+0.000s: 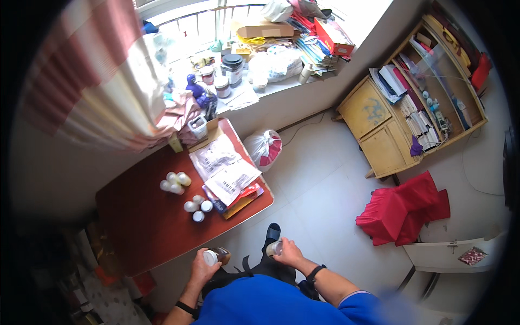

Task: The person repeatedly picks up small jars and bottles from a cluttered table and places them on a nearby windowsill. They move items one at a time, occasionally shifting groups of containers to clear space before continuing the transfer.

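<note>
My left hand (199, 272) is closed around a jar (221, 254) with a white lid and brown contents, just off the table's front edge. In my right hand (291, 254) is a small jar (274, 248) with a pale top, held above the floor near my sandalled foot. Its contents are hard to make out. On the red-brown table (146, 233) stand two clusters of small white-lidded jars, one group (175, 183) farther back and another group (198, 207) closer to me. Both of my hands are apart from the table.
White plastic mailing bags (225, 168) lie on the table's right side. A tied white bag (264, 148) sits on the floor beside it. Jars and boxes crowd the windowsill (281, 92). A yellow cabinet (379, 124) and a red-covered seat (403, 211) stand at right.
</note>
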{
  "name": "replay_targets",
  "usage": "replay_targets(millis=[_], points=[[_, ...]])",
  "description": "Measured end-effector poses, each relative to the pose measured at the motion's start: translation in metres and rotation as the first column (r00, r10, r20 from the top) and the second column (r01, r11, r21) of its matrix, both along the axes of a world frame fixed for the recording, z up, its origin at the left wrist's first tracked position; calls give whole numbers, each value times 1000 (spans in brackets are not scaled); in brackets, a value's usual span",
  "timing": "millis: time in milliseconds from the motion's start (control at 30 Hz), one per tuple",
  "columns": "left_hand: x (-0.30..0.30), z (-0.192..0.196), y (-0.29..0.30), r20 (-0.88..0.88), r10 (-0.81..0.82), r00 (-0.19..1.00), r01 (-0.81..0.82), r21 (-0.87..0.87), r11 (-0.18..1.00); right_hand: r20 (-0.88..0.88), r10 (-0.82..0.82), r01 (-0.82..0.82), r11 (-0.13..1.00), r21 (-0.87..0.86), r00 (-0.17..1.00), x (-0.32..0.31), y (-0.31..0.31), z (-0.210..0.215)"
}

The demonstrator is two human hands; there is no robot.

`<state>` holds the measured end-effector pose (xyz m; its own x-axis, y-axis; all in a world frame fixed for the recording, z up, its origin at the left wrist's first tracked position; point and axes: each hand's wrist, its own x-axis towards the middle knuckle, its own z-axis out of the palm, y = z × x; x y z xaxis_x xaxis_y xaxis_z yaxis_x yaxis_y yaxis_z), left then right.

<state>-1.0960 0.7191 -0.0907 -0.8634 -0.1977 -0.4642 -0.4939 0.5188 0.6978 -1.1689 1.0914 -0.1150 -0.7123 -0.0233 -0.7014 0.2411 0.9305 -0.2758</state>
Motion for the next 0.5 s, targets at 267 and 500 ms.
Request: replay_targets(millis=[267,500], points=[[-137,44,159,-131,161,978,-157,44,987,-90,-181,179,983,-36,979,-126,201,-11],[-253,88,190,-242,236,941,-196,175,965,-330,-279,236,958,-164,902,-271,245,13]])
